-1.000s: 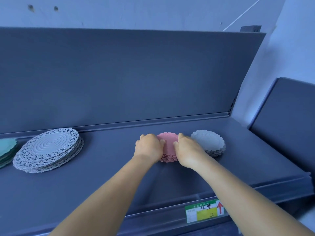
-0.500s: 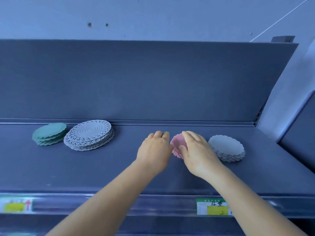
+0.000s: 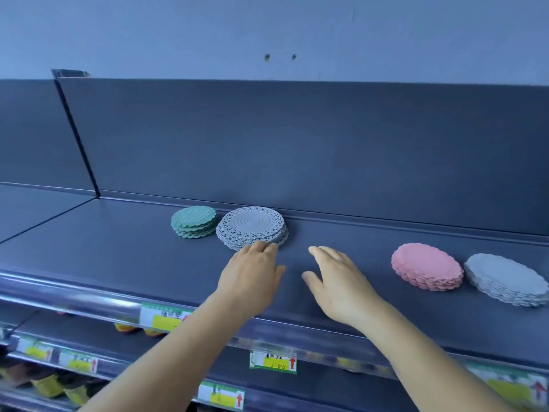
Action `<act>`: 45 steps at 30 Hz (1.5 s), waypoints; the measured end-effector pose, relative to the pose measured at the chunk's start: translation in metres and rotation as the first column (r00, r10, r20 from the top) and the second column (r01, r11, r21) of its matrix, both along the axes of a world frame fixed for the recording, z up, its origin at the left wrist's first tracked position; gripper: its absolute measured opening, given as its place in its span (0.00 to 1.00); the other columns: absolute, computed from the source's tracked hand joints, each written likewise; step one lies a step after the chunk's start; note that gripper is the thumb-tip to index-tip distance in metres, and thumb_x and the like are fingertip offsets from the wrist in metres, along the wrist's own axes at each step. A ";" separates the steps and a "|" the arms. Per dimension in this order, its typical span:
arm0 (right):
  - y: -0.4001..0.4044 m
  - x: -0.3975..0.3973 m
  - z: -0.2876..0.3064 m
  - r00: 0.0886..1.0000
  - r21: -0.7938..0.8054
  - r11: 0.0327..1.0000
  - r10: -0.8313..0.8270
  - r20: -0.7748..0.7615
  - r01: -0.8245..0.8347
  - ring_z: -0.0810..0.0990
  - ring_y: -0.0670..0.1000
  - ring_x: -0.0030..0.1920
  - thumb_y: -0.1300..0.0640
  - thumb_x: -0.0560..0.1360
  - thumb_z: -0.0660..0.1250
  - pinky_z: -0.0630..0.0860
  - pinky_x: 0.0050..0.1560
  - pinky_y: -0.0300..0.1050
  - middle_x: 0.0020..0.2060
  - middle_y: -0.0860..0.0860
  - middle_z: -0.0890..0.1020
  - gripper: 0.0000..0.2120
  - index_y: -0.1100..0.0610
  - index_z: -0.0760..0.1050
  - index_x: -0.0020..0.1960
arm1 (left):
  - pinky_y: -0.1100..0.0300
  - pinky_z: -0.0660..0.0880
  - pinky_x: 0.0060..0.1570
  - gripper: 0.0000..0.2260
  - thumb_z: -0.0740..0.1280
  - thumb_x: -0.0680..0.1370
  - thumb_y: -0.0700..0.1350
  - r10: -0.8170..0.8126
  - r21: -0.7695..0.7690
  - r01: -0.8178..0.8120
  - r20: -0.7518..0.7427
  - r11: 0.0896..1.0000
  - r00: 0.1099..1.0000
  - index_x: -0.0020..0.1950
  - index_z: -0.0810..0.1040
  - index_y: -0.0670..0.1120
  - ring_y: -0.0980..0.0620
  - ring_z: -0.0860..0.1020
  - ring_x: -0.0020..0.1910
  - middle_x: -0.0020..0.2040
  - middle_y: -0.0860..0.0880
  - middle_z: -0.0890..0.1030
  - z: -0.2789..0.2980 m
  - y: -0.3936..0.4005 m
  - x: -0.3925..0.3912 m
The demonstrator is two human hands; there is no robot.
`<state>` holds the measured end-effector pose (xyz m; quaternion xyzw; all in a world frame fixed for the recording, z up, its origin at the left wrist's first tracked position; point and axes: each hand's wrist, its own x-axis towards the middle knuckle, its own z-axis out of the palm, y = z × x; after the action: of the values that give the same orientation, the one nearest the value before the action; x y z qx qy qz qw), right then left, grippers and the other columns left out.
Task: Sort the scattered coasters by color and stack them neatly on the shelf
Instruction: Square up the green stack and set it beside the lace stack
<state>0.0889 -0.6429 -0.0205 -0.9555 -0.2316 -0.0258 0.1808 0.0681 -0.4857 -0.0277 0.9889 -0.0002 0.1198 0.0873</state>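
Several coaster stacks sit on the dark shelf. A green stack is far left, touching a wider grey lace-edged stack. A pink stack and a plain grey stack lie at the right, close together. My left hand reaches over the shelf with its fingertips at the front edge of the lace stack, holding nothing. My right hand hovers open just right of it, fingers spread, well left of the pink stack.
The shelf's upright back panel rises behind the stacks. Price labels run along the front rail. Lower shelves below hold coloured goods and more labels. A divider edge stands at the left.
Both hands have let go of the pink stack and moved left toward the lace stack. The view has swung left, so the pink and grey stacks now sit at the right.
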 end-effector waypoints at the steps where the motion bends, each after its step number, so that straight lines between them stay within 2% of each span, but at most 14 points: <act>1: 0.015 -0.001 0.000 1.000 0.005 1.000 0.000 -0.001 0.000 0.57 0.51 0.74 0.49 0.81 0.54 0.58 0.70 0.43 0.74 0.48 0.61 0.25 0.55 0.55 0.75 | 0.57 0.65 0.63 0.19 0.54 0.81 0.51 0.004 -0.003 -0.004 0.000 1.000 1.000 0.70 0.65 0.45 0.47 0.68 0.66 0.68 0.49 0.69 0.000 0.015 -0.002; 8: 0.123 -0.005 0.003 0.999 0.048 0.999 -0.023 -0.024 0.024 0.62 0.52 0.71 0.49 0.80 0.55 0.62 0.67 0.45 0.70 0.49 0.66 0.20 0.56 0.63 0.70 | 0.56 0.66 0.63 0.21 0.56 0.81 0.51 -0.009 -0.039 0.009 0.006 0.999 1.000 0.73 0.62 0.46 0.47 0.68 0.67 0.69 0.48 0.69 0.005 0.119 -0.003; 14: 0.197 0.008 0.004 0.994 0.109 0.992 -0.051 -0.092 0.061 0.60 0.52 0.73 0.48 0.80 0.55 0.59 0.70 0.45 0.73 0.50 0.63 0.25 0.54 0.58 0.74 | 0.53 0.69 0.59 0.22 0.56 0.81 0.52 0.040 -0.109 -0.045 -0.054 0.993 0.998 0.73 0.60 0.46 0.45 0.69 0.65 0.67 0.47 0.70 0.001 0.197 0.007; 18: 0.231 0.025 0.007 0.988 0.122 0.988 -0.084 -0.126 0.100 0.63 0.53 0.72 0.48 0.79 0.57 0.63 0.69 0.48 0.72 0.51 0.66 0.25 0.55 0.58 0.74 | 0.52 0.69 0.57 0.21 0.57 0.81 0.52 0.064 -0.190 -0.080 -0.087 0.979 0.994 0.71 0.62 0.45 0.44 0.70 0.64 0.64 0.45 0.72 -0.004 0.231 0.021; 22: 0.256 0.048 0.008 0.982 0.122 0.983 -0.118 -0.147 0.136 0.66 0.54 0.69 0.48 0.78 0.57 0.67 0.66 0.50 0.71 0.50 0.67 0.25 0.54 0.58 0.73 | 0.52 0.70 0.55 0.19 0.57 0.80 0.52 0.059 -0.264 -0.082 -0.092 0.961 0.994 0.68 0.63 0.45 0.44 0.71 0.61 0.61 0.45 0.73 -0.009 0.248 0.042; 26: 0.274 0.076 0.006 0.978 0.077 0.986 -0.132 -0.159 0.145 0.64 0.55 0.71 0.49 0.79 0.56 0.65 0.67 0.50 0.73 0.53 0.63 0.27 0.57 0.54 0.74 | 0.53 0.68 0.51 0.17 0.55 0.81 0.52 0.069 -0.297 -0.101 -0.114 0.949 0.991 0.65 0.63 0.44 0.44 0.71 0.57 0.57 0.45 0.75 -0.012 0.258 0.067; 28: 0.280 0.091 0.005 0.977 0.061 0.988 -0.130 -0.167 0.141 0.61 0.56 0.73 0.49 0.80 0.56 0.62 0.69 0.50 0.74 0.54 0.61 0.28 0.58 0.52 0.75 | 0.52 0.69 0.52 0.18 0.54 0.81 0.53 0.072 -0.313 -0.110 -0.130 0.943 0.989 0.65 0.63 0.43 0.43 0.71 0.56 0.55 0.44 0.76 -0.013 0.259 0.080; 31: 0.286 0.111 0.004 0.973 0.028 0.990 -0.131 -0.191 0.139 0.58 0.56 0.75 0.49 0.80 0.55 0.60 0.72 0.50 0.75 0.54 0.59 0.30 0.58 0.49 0.76 | 0.51 0.69 0.56 0.22 0.52 0.81 0.54 0.055 -0.339 -0.107 -0.161 0.935 0.985 0.71 0.59 0.45 0.43 0.70 0.59 0.57 0.44 0.77 -0.015 0.259 0.096; 38: 0.295 0.131 0.001 0.964 -0.081 0.987 -0.153 -0.218 0.138 0.64 0.59 0.71 0.47 0.79 0.55 0.65 0.67 0.53 0.73 0.56 0.63 0.29 0.58 0.51 0.75 | 0.51 0.66 0.64 0.25 0.57 0.80 0.53 0.048 -0.388 -0.102 -0.147 0.916 0.988 0.75 0.57 0.45 0.43 0.65 0.66 0.65 0.45 0.74 -0.017 0.259 0.109; 42: 0.300 0.125 0.002 0.958 -0.096 0.984 -0.171 -0.228 0.153 0.67 0.60 0.69 0.45 0.78 0.55 0.69 0.65 0.54 0.71 0.57 0.66 0.29 0.57 0.52 0.74 | 0.52 0.66 0.65 0.26 0.59 0.80 0.53 0.032 -0.413 -0.093 -0.153 0.906 0.988 0.75 0.57 0.47 0.45 0.62 0.68 0.65 0.47 0.73 -0.017 0.269 0.104; 45: 0.303 0.113 0.004 0.952 -0.088 0.982 -0.182 -0.245 0.165 0.67 0.59 0.69 0.43 0.77 0.57 0.69 0.64 0.52 0.71 0.56 0.67 0.30 0.56 0.54 0.74 | 0.54 0.67 0.64 0.26 0.61 0.79 0.53 -0.004 -0.448 -0.066 -0.155 0.892 0.988 0.74 0.59 0.48 0.46 0.64 0.67 0.64 0.48 0.74 -0.019 0.280 0.098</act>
<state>0.2018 -0.3399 -0.0167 -0.9732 -0.1224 0.0879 0.1739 0.1658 -0.2060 -0.0469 0.9477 0.0502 0.0425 0.3123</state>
